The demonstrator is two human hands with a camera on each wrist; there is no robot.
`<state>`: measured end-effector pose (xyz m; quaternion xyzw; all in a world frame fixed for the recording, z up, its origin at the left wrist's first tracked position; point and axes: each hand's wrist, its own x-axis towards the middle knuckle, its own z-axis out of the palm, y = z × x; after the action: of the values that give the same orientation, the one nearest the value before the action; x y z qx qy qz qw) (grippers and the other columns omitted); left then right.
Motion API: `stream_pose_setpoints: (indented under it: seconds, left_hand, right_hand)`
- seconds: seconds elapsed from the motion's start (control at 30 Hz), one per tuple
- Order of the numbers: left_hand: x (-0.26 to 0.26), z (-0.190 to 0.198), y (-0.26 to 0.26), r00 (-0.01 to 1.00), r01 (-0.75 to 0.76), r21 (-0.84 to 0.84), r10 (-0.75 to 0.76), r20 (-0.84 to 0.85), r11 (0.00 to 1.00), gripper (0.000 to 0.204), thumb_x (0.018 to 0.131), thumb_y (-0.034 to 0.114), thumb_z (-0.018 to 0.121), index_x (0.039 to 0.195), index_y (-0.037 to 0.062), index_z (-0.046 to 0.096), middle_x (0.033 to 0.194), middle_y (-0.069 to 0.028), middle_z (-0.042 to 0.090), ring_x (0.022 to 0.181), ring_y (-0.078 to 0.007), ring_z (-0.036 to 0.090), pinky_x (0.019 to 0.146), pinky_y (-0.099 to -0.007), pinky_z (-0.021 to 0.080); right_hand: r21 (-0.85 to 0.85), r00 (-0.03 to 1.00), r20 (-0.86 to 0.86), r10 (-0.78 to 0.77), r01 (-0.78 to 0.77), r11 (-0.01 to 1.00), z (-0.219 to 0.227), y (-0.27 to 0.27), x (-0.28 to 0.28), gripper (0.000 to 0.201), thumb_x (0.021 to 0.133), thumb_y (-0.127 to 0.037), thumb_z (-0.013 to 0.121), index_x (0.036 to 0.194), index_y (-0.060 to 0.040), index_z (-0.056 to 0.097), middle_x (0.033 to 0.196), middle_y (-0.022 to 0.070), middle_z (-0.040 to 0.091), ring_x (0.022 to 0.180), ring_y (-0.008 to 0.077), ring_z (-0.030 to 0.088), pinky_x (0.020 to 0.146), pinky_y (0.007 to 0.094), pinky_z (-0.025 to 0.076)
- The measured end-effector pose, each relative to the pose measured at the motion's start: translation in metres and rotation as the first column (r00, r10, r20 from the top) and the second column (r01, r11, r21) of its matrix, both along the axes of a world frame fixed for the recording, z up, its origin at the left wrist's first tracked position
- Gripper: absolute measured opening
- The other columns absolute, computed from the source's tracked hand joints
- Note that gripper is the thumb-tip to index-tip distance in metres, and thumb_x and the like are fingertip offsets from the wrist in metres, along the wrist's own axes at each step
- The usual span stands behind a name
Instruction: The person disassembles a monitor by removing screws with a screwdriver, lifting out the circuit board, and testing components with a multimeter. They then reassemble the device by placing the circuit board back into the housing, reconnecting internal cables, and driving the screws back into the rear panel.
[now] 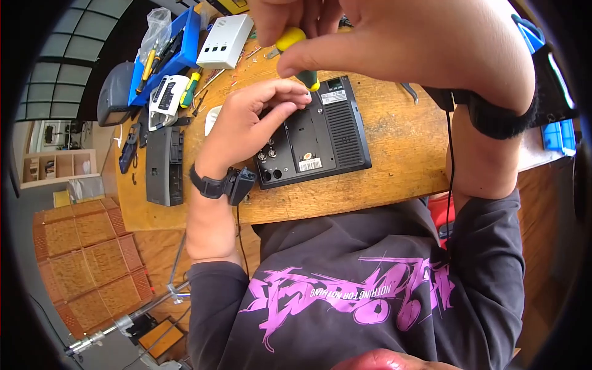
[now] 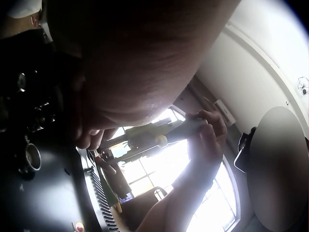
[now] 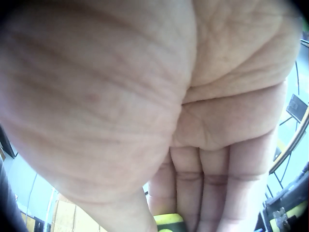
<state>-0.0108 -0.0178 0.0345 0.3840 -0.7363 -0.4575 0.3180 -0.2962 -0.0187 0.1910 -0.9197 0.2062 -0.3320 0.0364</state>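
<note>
A black electronic unit (image 1: 348, 132) lies on the wooden bench, its vented face with labels and round metal connectors turned up. Over its far part, my right hand (image 1: 370, 52) grips a yellow-and-green screwdriver (image 1: 291, 39) by the handle, which points down toward the unit. In the right wrist view the screwdriver's handle end (image 3: 169, 223) shows beyond the thumb and fingers. My left hand (image 1: 246, 120) is low over the unit with bent fingers, its fingertips right by the screwdriver's lower end. Whether those fingers pinch the shaft or a small part I cannot tell.
Left on the bench (image 1: 401, 148) stand a blue bin (image 1: 188, 43) of tools, a white box (image 1: 226, 42), a white-and-grey device (image 1: 168, 95), another green-and-yellow tool (image 1: 190, 89) and a black casing (image 1: 165, 166). Pliers-like handles (image 1: 409, 92) lie right of the unit.
</note>
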Motion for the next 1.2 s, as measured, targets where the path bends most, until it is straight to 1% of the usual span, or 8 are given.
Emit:
stream_pose_setpoints:
  seconds: [0.1,0.2,0.33,0.7,0.83,0.93,1.03,1.2]
  left_hand:
    - [-0.004,0.006,0.000,0.982,0.099,-0.243,-0.055,0.182,0.965,0.020,0.102,0.003,0.081,0.122,0.0000,0.081,0.113,-0.0101,0.085,0.102,-0.0183,0.081,0.090,-0.0304,0.063]
    - [-0.007,-0.002,-0.001,0.988,0.097,-0.300,-0.056,0.143,0.949,0.019,0.101,0.006,0.084,0.119,0.0004,0.082,0.107,-0.0097,0.083,0.093,-0.0178,0.079,0.082,-0.0306,0.061]
    - [-0.011,-0.012,0.000,0.994,0.041,-0.273,-0.013,0.104,0.961,0.017,0.099,0.009,0.087,0.114,0.0017,0.084,0.101,-0.0092,0.081,0.087,-0.0174,0.076,0.077,-0.0310,0.058]
    - [-0.013,-0.009,-0.001,0.988,0.050,-0.384,0.010,0.151,0.922,0.011,0.099,0.009,0.087,0.108,0.0038,0.084,0.097,-0.0109,0.081,0.086,-0.0220,0.076,0.077,-0.0335,0.058]
    - [-0.013,-0.004,0.002,0.983,0.049,-0.368,0.020,0.184,0.929,0.011,0.099,0.010,0.086,0.108,0.0037,0.084,0.097,-0.0104,0.081,0.087,-0.0225,0.076,0.077,-0.0336,0.058]
    - [-0.013,-0.004,0.002,0.985,0.045,-0.350,0.016,0.171,0.936,0.012,0.100,0.011,0.086,0.109,0.0044,0.084,0.098,-0.0099,0.081,0.088,-0.0221,0.076,0.076,-0.0334,0.057]
    - [-0.015,-0.002,0.004,0.984,0.052,-0.307,0.005,0.181,0.950,0.011,0.101,0.011,0.085,0.109,0.0048,0.083,0.099,-0.0096,0.081,0.089,-0.0218,0.077,0.075,-0.0338,0.057]
    - [-0.014,-0.006,0.002,0.986,0.064,-0.320,-0.011,0.164,0.945,0.012,0.103,0.014,0.082,0.109,0.0041,0.080,0.102,-0.0097,0.081,0.091,-0.0231,0.077,0.075,-0.0348,0.057]
  right_hand:
    - [-0.027,1.000,0.002,-0.027,0.027,0.999,-0.002,0.005,0.003,0.025,0.089,-0.024,0.089,0.091,-0.0018,0.078,0.083,0.0122,0.077,0.077,0.0331,0.076,0.072,0.0384,0.061]
    - [-0.029,0.996,-0.076,-0.037,0.035,0.999,0.002,0.006,0.008,0.024,0.090,-0.023,0.088,0.090,-0.0018,0.077,0.084,0.0122,0.077,0.078,0.0331,0.077,0.072,0.0389,0.062]
    - [0.175,0.979,-0.195,-0.062,0.097,0.980,0.017,0.010,0.014,0.021,0.091,-0.020,0.087,0.091,-0.0018,0.076,0.085,0.0126,0.077,0.078,0.0333,0.077,0.073,0.0395,0.062]
    - [0.147,0.991,-0.137,0.001,0.019,0.989,0.010,0.005,0.012,0.019,0.092,-0.019,0.088,0.093,-0.0021,0.078,0.084,0.0122,0.078,0.077,0.0314,0.078,0.072,0.0383,0.062]
    - [0.102,0.991,-0.133,0.024,-0.011,0.995,0.009,0.001,0.014,0.019,0.092,-0.019,0.088,0.094,-0.0018,0.079,0.084,0.0129,0.078,0.075,0.0317,0.077,0.071,0.0377,0.062]
    - [0.185,0.986,-0.163,0.022,0.009,0.983,0.007,-0.003,0.016,0.021,0.092,-0.019,0.087,0.094,-0.0008,0.079,0.084,0.0145,0.079,0.076,0.0320,0.079,0.071,0.0372,0.062]
    - [0.154,0.996,-0.047,0.071,-0.063,0.986,-0.011,-0.014,0.016,0.021,0.092,-0.019,0.087,0.095,0.0003,0.079,0.084,0.0158,0.080,0.077,0.0319,0.080,0.071,0.0372,0.063]
    - [0.177,0.994,-0.037,0.103,-0.095,0.980,-0.008,-0.015,0.018,0.020,0.093,-0.018,0.087,0.097,0.0009,0.081,0.086,0.0160,0.081,0.079,0.0309,0.082,0.073,0.0368,0.064]
